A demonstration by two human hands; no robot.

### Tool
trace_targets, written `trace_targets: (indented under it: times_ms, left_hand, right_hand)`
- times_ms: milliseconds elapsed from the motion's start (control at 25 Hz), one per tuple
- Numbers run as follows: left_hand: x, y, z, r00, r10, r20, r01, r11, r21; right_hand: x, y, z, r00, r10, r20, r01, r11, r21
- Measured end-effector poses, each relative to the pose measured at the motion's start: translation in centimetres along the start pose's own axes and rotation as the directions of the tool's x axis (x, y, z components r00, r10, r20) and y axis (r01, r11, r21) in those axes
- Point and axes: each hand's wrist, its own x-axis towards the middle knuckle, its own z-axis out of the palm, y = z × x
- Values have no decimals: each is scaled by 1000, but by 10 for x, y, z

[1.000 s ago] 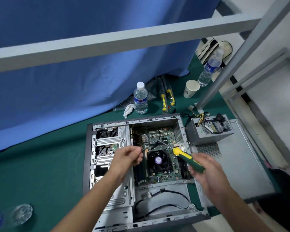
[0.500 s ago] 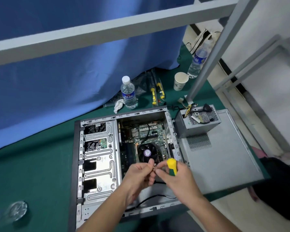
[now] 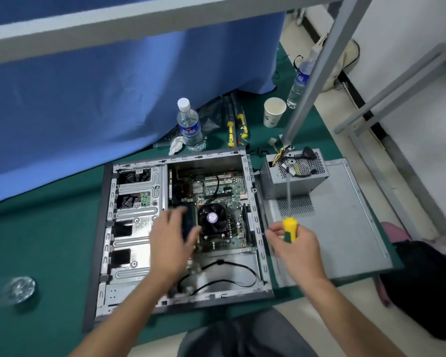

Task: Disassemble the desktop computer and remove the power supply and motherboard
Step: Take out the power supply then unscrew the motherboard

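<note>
With the power supply [image 3: 292, 180] already out on the side panel [image 3: 345, 228], we're on the motherboard [image 3: 224, 202]: left hand [image 3: 171, 243] spread over it, right hand [image 3: 292, 243] gripping the screwdriver [image 3: 289, 228]; next, remaining board screws.

Open computer case [image 3: 129, 228] lying on its side, green motherboard [image 3: 224, 191] with black fan [image 3: 213, 219] seated inside, just beyond the left hand's [image 3: 170, 243] spread fingers. Grey power supply [image 3: 294, 176] resting outside on the detached side panel [image 3: 345, 228], beyond the screwdriver [image 3: 290, 228] gripped by the right hand [image 3: 298, 249].
</note>
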Motion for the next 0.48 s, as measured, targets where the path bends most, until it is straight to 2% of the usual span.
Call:
trace_targets:
  times_ms: [40, 80, 200, 320, 480]
  left_hand:
    - [8, -14, 0, 997, 11, -74, -4, 995, 99]
    - [16, -26, 1, 996, -1, -85, 15, 987, 157]
    - [22, -48, 17, 1000, -15, -24, 21, 963, 267]
    - [21, -57, 30, 995, 30, -94, -4, 964, 267]
    - [22, -63, 31, 991, 41, -129, -8, 969, 248]
  right_hand:
    - [9, 10, -9, 999, 37, -37, -37, 999, -9]
    - [16, 21, -15, 996, 71, -58, -73, 997, -33]
    - [29, 59, -10, 985, 166, -37, -170, 971, -168]
    - [39, 96, 11, 980, 198, -34, -199, 930, -310]
    - [51, 122, 41, 971, 221, -89, -238, 892, -385]
